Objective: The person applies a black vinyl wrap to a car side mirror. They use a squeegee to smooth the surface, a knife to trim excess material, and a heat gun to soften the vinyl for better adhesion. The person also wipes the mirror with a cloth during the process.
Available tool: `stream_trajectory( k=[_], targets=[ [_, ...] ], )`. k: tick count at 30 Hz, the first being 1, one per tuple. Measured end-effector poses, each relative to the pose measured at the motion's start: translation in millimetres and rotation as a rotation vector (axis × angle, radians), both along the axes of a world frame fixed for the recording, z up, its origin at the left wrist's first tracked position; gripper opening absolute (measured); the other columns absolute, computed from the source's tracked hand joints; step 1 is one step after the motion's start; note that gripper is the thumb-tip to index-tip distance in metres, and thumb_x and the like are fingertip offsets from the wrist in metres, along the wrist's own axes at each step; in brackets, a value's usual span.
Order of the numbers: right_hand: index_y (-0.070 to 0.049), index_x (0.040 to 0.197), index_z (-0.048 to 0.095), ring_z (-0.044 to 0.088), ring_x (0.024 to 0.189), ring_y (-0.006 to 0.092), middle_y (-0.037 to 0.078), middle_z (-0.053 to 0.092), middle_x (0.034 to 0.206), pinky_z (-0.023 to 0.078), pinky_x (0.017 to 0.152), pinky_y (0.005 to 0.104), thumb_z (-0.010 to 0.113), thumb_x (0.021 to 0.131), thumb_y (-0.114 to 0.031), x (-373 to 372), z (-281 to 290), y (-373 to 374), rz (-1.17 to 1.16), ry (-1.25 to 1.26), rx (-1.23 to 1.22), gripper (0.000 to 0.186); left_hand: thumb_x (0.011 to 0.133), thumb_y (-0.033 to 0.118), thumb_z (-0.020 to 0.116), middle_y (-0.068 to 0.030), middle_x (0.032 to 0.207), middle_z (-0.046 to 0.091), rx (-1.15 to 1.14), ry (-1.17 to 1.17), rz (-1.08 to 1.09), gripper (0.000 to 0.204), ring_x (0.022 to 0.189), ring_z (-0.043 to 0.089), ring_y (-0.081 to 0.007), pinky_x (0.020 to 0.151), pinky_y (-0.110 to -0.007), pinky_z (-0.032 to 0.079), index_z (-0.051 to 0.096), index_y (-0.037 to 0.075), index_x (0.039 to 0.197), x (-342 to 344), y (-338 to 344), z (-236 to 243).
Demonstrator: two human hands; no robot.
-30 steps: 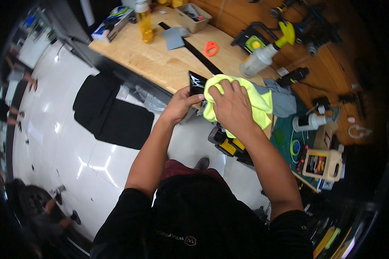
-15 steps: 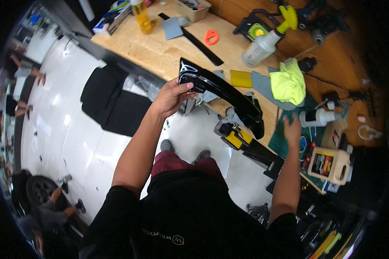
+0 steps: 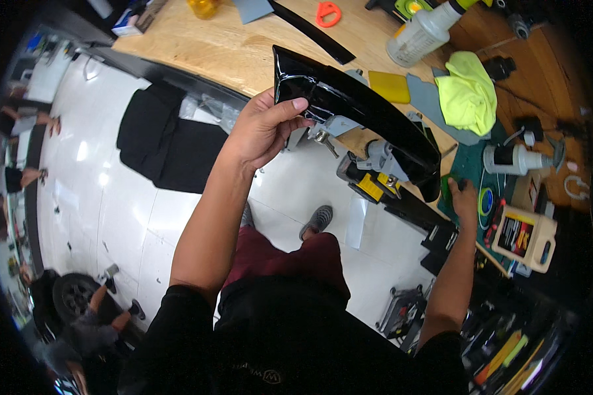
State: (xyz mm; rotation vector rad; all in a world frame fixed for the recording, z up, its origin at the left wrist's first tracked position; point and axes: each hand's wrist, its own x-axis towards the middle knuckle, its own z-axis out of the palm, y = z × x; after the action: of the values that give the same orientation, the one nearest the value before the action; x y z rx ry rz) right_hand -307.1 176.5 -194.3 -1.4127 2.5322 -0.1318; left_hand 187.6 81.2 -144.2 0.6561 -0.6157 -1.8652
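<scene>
My left hand (image 3: 270, 125) is closed on the wide end of a long, curved, glossy black trim panel (image 3: 359, 102), thumb on top. The panel slants out to the right, over the workbench edge and a clamp-like stand (image 3: 375, 187) with yellow parts. My right hand (image 3: 466, 201) is at the green cutting mat (image 3: 468, 161), just beyond the panel's far end. Its fingers are curled round something small, dark and greenish that I cannot make out. Near it lie a round green-rimmed roll (image 3: 485, 201) and a white spray bottle (image 3: 514, 160) on its side.
On the wooden bench (image 3: 224, 49) are a black strip (image 3: 313, 33), an orange cutter (image 3: 328, 13), a yellow squeegee (image 3: 389, 87), a neon cloth (image 3: 466, 95) and a spray bottle (image 3: 422, 36). A beige jug (image 3: 524, 237) stands right. Black fabric (image 3: 171, 145) lies left. A person crouches beside a wheel (image 3: 76, 294).
My view has shifted, and the panel appears larger and nearer, still in my left hand. My right hand, open over the mat before, has its fingers curled at the mat now.
</scene>
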Motion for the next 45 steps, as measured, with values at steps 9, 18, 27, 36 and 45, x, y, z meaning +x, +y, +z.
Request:
stream_trajectory(
  k=[9,18,27,36,45],
  targets=[
    [0.002,0.133,0.043,0.056,0.114,0.0281,0.016,0.057,0.123,0.046,0.093,0.0401,0.057,0.087,-0.006,-4.0,39.5,48.8,-0.556,-0.995,-0.873,0.049,0.089,0.012,0.065,-0.0046,0.102,0.067,-0.111,0.155,-0.287,0.020,0.095,0.061,-0.0145,0.087,-0.032,0.049,0.062,0.006,0.108,2.1,-21.7,-20.2],
    [-0.006,0.126,0.053,0.060,0.104,0.0230,0.010,0.061,0.115,0.049,0.093,0.0375,0.061,0.084,0.002,109.9,104.7,73.6,-0.298,-1.106,-0.953,0.043,0.090,0.012,0.063,-0.0067,0.114,0.062,-0.167,0.081,-0.275,0.037,0.104,0.059,-0.0182,0.090,-0.036,0.050,0.052,0.003,0.124,9.1,-25.4,-31.5],
    [0.000,0.114,0.063,0.062,0.095,0.0367,0.024,0.064,0.111,0.048,0.086,0.0385,0.064,0.080,-0.010,25.6,22.9,4.6,-0.081,0.108,-0.457,0.035,0.085,0.013,0.068,-0.0071,0.105,0.066,-0.125,-0.096,-0.044,0.031,0.098,0.062,-0.0181,0.088,-0.034,0.049,0.060,0.002,0.113,0.2,-0.9,-12.5],
    [-0.008,0.130,0.055,0.048,0.123,0.0392,0.020,0.049,0.137,0.039,0.103,0.0414,0.061,0.084,-0.016,137.8,7.2,-138.6,0.782,0.030,-0.318,0.047,0.084,0.005,0.067,-0.0082,0.103,0.068,-0.014,0.051,0.224,0.031,0.095,0.065,-0.0208,0.086,-0.038,0.053,0.059,0.003,0.114,-14.0,15.7,-6.4],
    [-0.002,0.131,0.051,0.056,0.109,0.0397,0.022,0.059,0.121,0.044,0.097,0.0411,0.059,0.082,-0.020,176.8,24.1,-195.3,1.023,0.156,-0.034,0.053,0.085,0.004,0.064,-0.0064,0.101,0.067,0.020,0.197,0.204,0.025,0.092,0.063,-0.0173,0.082,-0.032,0.048,0.062,0.003,0.110,-28.0,15.3,-2.5]
  ],
)
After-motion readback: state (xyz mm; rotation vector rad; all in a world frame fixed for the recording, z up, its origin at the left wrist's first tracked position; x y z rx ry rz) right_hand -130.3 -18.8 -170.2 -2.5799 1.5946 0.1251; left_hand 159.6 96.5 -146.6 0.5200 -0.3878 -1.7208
